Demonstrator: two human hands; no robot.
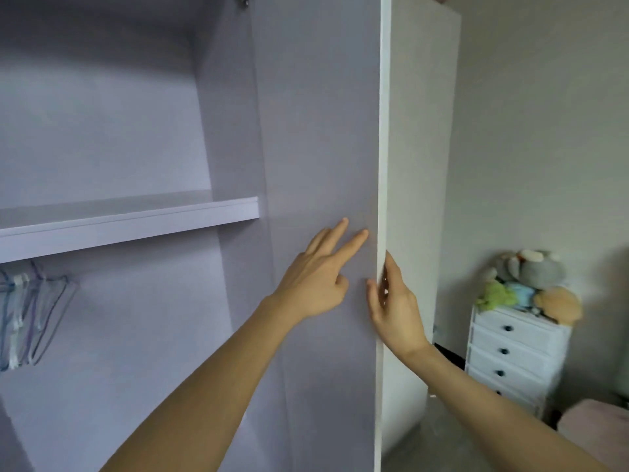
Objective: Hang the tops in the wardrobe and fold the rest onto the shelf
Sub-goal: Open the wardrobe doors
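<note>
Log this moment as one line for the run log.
stage: opening wardrobe | left hand: flat on door | right hand: gripping door edge | hangers: empty | shelf: bare

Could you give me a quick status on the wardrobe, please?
Right hand grips wardrobe door edge; left hand flat on its inner face. Empty hangers under shelf. No clothes visible.

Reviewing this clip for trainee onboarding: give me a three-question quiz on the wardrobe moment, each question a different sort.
1. True or false: clothes hang on the hangers.
2. Which hand grips the edge of the wardrobe door? A) left hand B) right hand
3. Fill in: the soft toys sit on top of the ____.

Key
1. False; the hangers are bare.
2. B; the left hand lies flat on the door's inner face.
3. The drawer unit.
</note>
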